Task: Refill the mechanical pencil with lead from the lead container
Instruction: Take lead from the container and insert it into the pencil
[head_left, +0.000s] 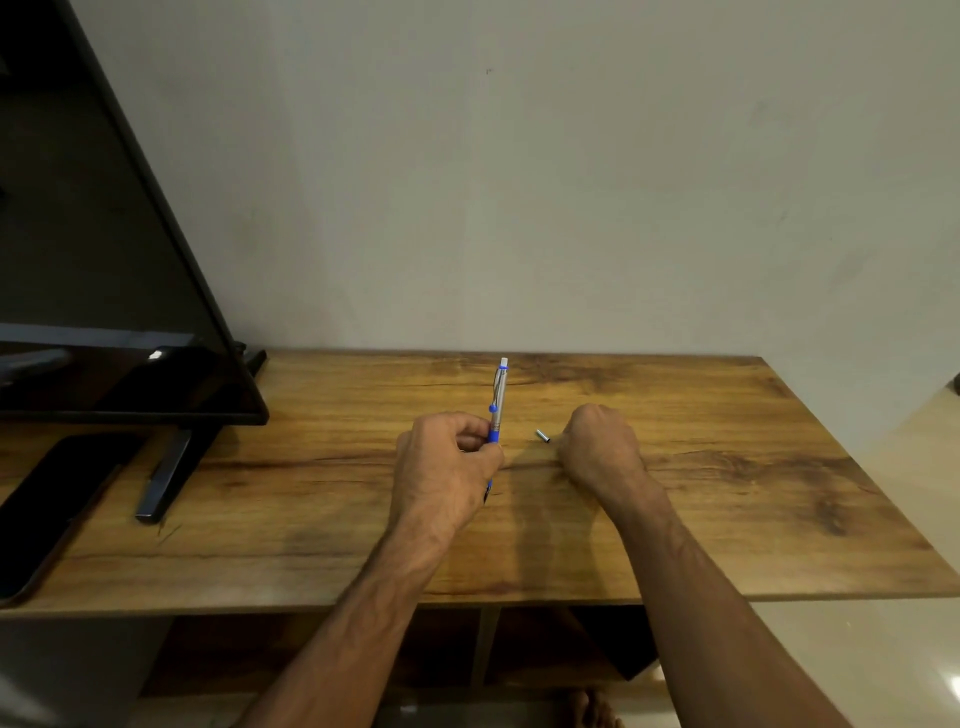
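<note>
- Mechanical pencil (498, 400): blue and silver, upright with a slight tilt, centre of frame; white eraser end uppermost, blue clip on its left side; lower part hidden behind the left hand.
- Left hand (445, 467): centre of frame, fingers curled around the lower barrel of the mechanical pencil, thumb and forefinger pinching it at the blue grip.
- Right hand (602, 447): just right of centre, clenched into a loose fist, knuckles resting on the desk; contents of the fist, if any, not discernible.
- Small metal cap (543, 436): short silver tube, lying on the desk between the two hands, just beside the right hand's fingers; contact with them not discernible.
- Desk (727, 467): wood-grain top, spanning the lower middle of the frame, set against a plain pale wall (571, 182).
- Television (104, 260): dark screen, upper left of frame, standing on the desk on a black foot (171, 467).
- Phone (57, 509): black, flat on the desk, lower left of frame, beside the foot.
- Lead container: not identifiable anywhere in view.
</note>
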